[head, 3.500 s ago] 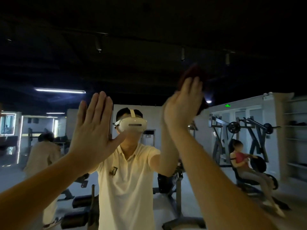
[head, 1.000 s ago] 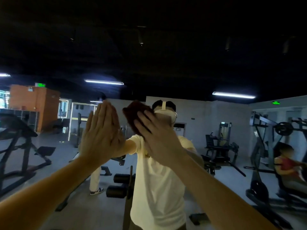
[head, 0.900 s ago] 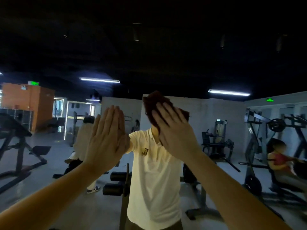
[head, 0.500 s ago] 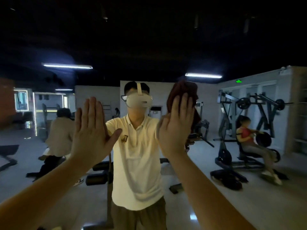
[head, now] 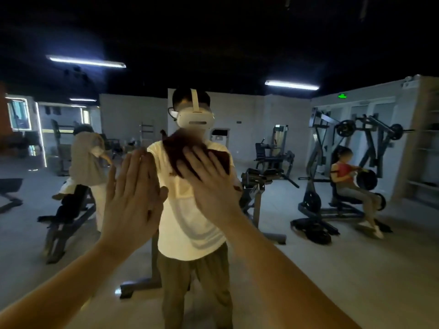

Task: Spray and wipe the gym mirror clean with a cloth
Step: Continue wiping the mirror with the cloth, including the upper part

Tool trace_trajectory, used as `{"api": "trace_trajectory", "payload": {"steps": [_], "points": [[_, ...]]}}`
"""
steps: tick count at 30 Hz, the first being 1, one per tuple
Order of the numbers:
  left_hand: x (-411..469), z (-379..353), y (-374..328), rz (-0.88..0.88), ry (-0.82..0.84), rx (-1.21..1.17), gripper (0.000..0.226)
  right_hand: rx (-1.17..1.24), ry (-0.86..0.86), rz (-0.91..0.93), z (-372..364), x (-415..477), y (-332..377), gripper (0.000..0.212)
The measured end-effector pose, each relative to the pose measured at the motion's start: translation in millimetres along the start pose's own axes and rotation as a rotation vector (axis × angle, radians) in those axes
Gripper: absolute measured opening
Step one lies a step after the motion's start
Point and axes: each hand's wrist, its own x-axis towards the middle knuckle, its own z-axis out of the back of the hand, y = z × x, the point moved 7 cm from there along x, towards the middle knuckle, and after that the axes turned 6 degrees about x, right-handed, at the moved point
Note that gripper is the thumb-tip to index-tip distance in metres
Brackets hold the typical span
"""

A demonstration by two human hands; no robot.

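Note:
The gym mirror fills the whole view and reflects the room. My right hand lies flat with straight fingers on a dark red cloth, pressing it against the glass at chest height of my reflection. The cloth sticks out above and to the left of the fingers. My left hand is spread flat against the mirror just left of the right hand, holding nothing. No spray bottle is in view.
All else is reflection: my own figure in a pale shirt and white headset, a weight bench with a person at the left, a plate-loaded machine with a seated person at the right, ceiling strip lights.
My right hand has slid the cloth down and to the left across the glass, from head height to chest height. The left hand stays flat on the mirror. My view has tilted down a little.

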Motion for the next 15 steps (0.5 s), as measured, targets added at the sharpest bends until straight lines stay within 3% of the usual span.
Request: {"api": "trace_trajectory", "payload": {"steps": [3,5,8,11,15], "points": [[5,-23,-24,-0.025,0.038,0.027,0.084,-0.078,-0.076,-0.16,23,-39,-67,0.059],[7,-36,-32,0.002,0.045,0.059,0.09,-0.099,-0.156,-0.266,42,-65,-103,0.047],[5,-45,-35,0.041,0.056,0.084,0.096,-0.024,-0.285,-0.55,53,-93,-128,0.051],[4,-41,-31,0.021,0.069,0.073,0.094,0.106,-0.38,-0.715,32,-94,-97,0.064],[-6,-25,-19,-0.074,0.093,0.017,0.073,0.181,-0.36,-0.574,-10,-68,-20,0.054]]}}
